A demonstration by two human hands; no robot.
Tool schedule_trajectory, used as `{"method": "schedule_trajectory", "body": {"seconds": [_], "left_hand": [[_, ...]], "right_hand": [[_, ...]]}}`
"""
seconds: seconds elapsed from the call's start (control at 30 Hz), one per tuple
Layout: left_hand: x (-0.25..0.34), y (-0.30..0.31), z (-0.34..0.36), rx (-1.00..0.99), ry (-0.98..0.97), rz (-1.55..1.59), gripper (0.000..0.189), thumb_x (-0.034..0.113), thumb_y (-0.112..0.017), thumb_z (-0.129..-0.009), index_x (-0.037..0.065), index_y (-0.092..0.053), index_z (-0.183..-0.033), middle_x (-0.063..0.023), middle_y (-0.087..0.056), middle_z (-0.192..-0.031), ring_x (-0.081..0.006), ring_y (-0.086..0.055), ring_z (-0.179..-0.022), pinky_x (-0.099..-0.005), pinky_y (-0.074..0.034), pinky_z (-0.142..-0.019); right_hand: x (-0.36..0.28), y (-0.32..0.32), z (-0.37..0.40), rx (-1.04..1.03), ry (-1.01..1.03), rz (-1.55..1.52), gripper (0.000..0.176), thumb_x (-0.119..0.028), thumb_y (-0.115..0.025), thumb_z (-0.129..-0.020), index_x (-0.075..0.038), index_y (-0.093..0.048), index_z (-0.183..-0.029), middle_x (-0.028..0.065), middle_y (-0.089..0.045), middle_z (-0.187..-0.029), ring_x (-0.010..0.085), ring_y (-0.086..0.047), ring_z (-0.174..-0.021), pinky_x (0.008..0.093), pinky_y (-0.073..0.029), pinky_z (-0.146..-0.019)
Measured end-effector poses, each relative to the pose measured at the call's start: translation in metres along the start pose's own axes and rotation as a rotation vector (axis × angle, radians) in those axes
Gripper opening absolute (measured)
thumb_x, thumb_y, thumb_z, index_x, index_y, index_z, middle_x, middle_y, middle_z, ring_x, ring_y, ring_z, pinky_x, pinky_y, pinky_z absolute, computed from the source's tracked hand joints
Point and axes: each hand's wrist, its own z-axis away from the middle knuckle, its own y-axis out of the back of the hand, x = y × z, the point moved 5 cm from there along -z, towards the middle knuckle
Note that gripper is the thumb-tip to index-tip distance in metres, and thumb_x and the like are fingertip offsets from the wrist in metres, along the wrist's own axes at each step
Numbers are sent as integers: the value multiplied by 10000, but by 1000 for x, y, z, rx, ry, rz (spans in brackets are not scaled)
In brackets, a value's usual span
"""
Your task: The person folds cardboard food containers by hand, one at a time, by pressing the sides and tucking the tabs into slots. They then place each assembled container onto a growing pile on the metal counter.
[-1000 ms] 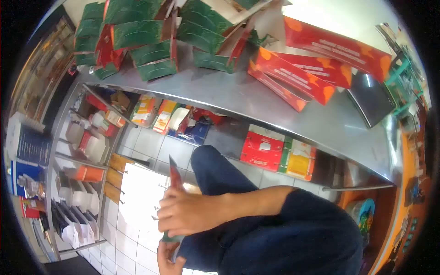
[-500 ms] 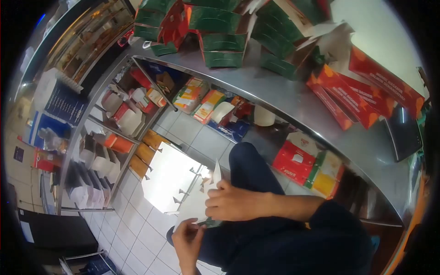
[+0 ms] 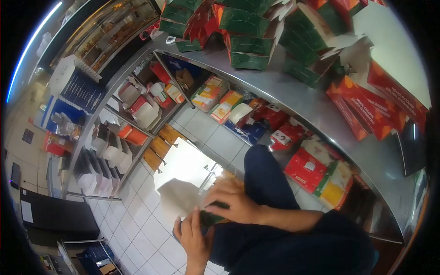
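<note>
A carton piece (image 3: 180, 198), white inside with a dark green part near my fingers, is held between my two hands over my lap. My left hand (image 3: 195, 236) pinches its lower edge, fingertips pressed together. My right hand (image 3: 233, 201) is closed on the carton's right side, its fingers curled over the green part and slightly blurred. Behind the carton, a bright white sheet (image 3: 185, 160) lies on a wooden surface.
Stacked green and red cartons (image 3: 250, 41) and red printed cartons (image 3: 366, 107) stand on the steel counter (image 3: 201, 59). Flat boxes (image 3: 311, 169) lie on the shelf beneath. Left of me, a rack (image 3: 130, 169) holds folded cartons. A black case (image 3: 55, 224) is at lower left.
The carton has turned, showing its wide white inside face. My left hand has shifted right and now holds the lower edge; my right hand has bent over the green part. The view has shifted left.
</note>
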Motion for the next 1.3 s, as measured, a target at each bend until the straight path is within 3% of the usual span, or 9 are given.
{"method": "schedule_trajectory", "body": {"seconds": [0.1, 0.17, 0.23, 0.4, 0.53, 0.7, 0.8, 0.93, 1.3], "left_hand": [[-7, -2, 14, 142, -46, -30, 827, 86, -865, -682, 85, -521, -1434, -106, -652, -1231, -287, -613, -1173, -507, -230, -1197], [-7, -5, 20, 203, -95, -71, 817, 65, -850, -684, 88, -524, -1433, -107, -651, -1223, -292, -613, -1171, -499, -216, -1194], [0, -14, 22, 95, -152, -109, 856, 50, -858, -657, 89, -521, -1443, -123, -642, -1233, -292, -605, -1177, -501, -193, -1198], [-19, -51, 28, -45, 476, 1099, 1145, 187, -965, -685, 74, -270, -1588, -150, -473, -1407, -335, -444, -1378, -471, -378, -1139], [-23, -43, 7, 168, 822, 2172, 727, 606, -564, -991, 17, -485, -1409, -180, -558, -1381, -320, -568, -1263, -483, -519, -1048], [-29, -60, -3, 367, 1008, 2065, 346, 272, -592, -1052, 32, -580, -1302, -142, -696, -1211, -236, -709, -1063, -337, -630, -882], [-14, -56, -11, 513, 955, 2005, 291, 199, -573, -1067, 34, -575, -1308, -130, -683, -1225, -206, -707, -1065, -287, -629, -883], [-2, -39, -13, 553, 790, 1885, 336, 287, -513, -1100, 25, -558, -1304, -118, -671, -1204, -199, -697, -1045, -303, -610, -861], [35, -21, 0, 706, 628, 1747, 361, 317, -494, -1109, -5, -574, -1251, -118, -680, -1163, -183, -677, -1009, -291, -566, -778]], "right_hand": [[32, 6, 8, 620, -287, 76, 560, -271, -704, -954, -128, -470, -1442, 187, -561, -1337, 337, -582, -1146, 465, -311, -1129], [78, -10, 27, 730, -1097, -1080, 581, -224, -630, -1001, -14, -390, -1487, 182, -532, -1380, 310, -580, -1218, 424, -444, -1068], [118, -21, 50, 366, -1160, -1412, 469, -149, -618, -983, -1, -512, -1415, 141, -625, -1263, 240, -617, -1168, 377, -506, -990], [71, -6, 24, 276, -507, -682, 394, 26, -555, -964, -41, -639, -1343, 126, -665, -1321, 242, -612, -1255, 359, -477, -1062], [-1, -17, 8, -370, 252, -201, 512, 77, -612, -879, -138, -681, -1338, 106, -587, -1476, 332, -528, -1390, 459, -408, -1182], [-18, -16, 9, -215, 154, -284, 435, -9, -682, -904, -114, -674, -1326, 115, -623, -1434, 306, -556, -1371, 440, -435, -1165], [12, -15, 22, 133, -418, -854, 396, 7, -718, -903, -85, -702, -1288, 177, -604, -1440, 290, -557, -1370, 370, -464, -1129], [-6, -2, 19, -126, 22, -597, 484, -7, -784, -848, -143, -726, -1309, 216, -486, -1540, 344, -566, -1354, 375, -466, -1131], [-9, -11, 20, -25, 0, -705, 436, -270, -790, -893, -124, -729, -1299, 264, -500, -1501, 394, -550, -1362, 411, -501, -1062]]}}
